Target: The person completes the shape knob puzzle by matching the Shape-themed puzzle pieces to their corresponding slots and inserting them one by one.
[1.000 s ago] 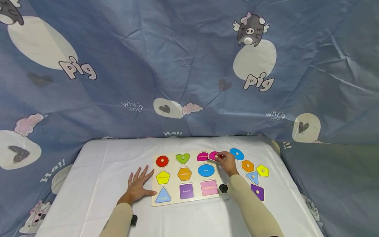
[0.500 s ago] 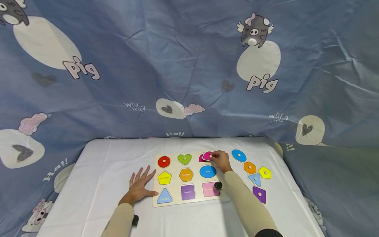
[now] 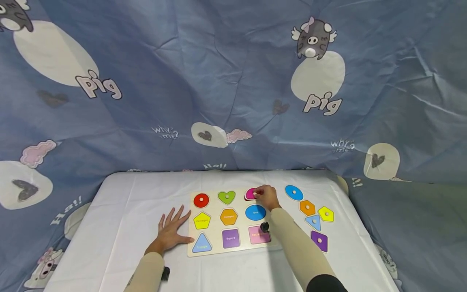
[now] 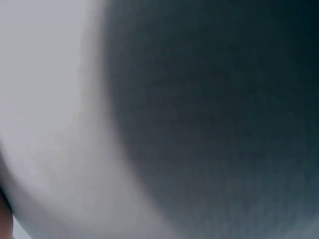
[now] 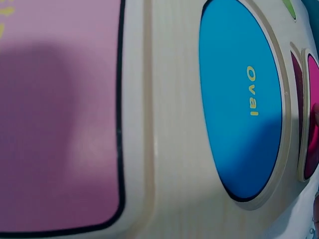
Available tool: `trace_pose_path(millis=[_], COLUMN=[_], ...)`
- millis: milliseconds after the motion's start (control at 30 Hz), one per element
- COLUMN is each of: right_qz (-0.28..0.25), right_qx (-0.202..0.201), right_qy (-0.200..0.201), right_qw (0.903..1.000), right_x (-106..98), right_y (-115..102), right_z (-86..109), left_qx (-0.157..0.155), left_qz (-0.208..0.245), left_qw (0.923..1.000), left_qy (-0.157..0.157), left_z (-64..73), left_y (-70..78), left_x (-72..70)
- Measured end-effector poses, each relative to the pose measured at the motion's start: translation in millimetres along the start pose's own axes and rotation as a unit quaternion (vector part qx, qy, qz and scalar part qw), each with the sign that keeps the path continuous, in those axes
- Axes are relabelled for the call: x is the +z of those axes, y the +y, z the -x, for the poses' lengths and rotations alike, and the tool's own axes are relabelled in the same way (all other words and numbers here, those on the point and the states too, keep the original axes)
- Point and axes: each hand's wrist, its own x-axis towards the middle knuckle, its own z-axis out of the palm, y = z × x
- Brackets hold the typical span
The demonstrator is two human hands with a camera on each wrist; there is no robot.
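A wooden shape puzzle board [image 3: 215,231] lies on the white-covered table. My right hand [image 3: 268,196] pinches the magenta half-round puzzle piece [image 3: 251,193] by its knob, over the half-round recess at the board's back right corner. In the right wrist view the magenta piece [image 5: 312,109] sits slightly raised and offset from its darker recess, beside the blue oval recess [image 5: 244,109]. My left hand [image 3: 169,233] has its fingers spread at the board's left edge, thumb touching the edge. The red circle piece [image 3: 201,200] and green heart piece [image 3: 227,197] sit in the back row.
Right of the board lie loose knobbed pieces: a blue oval [image 3: 294,192], an orange hexagon [image 3: 307,207], a yellow pentagon [image 3: 326,213], a light blue triangle [image 3: 313,222] and a purple square [image 3: 319,241]. A blue patterned curtain [image 3: 233,81] hangs behind the table. The left wrist view is mostly blurred.
My right hand has moved left with the magenta half-round piece, from the board's right edge to over its matching recess. My left hand has stayed in place.
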Motion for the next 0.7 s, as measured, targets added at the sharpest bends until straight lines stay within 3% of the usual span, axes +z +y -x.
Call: trace_pose_path(millis=[167, 267, 367, 700], right_qz=[0.014, 0.013, 0.025, 0.029], right_qx=[-0.003, 0.036, 0.046, 0.04], right_qy=[-0.002, -0.018, -0.019, -0.021], right_qw=[0.9999, 0.9991, 0.9984, 0.9986], right_x=[2.1, 2.9, 5.5, 8.8], right_y=[-0.3, -6.0, -8.2, -8.8], right_z=[-2.8, -1.1, 0.6, 1.2], left_qx=[-0.002, -0.003, -0.004, -0.003], left_qz=[0.004, 0.006, 0.006, 0.002], left_qw=[1.0, 1.0, 1.0, 1.0], left_qy=[0.0, 0.001, 0.0, 0.002], left_z=[0.7, 0.2, 0.4, 0.9], left_y=[0.5, 1.1, 1.9, 1.4], left_x=[-0.4, -0.4, -0.4, -1.1])
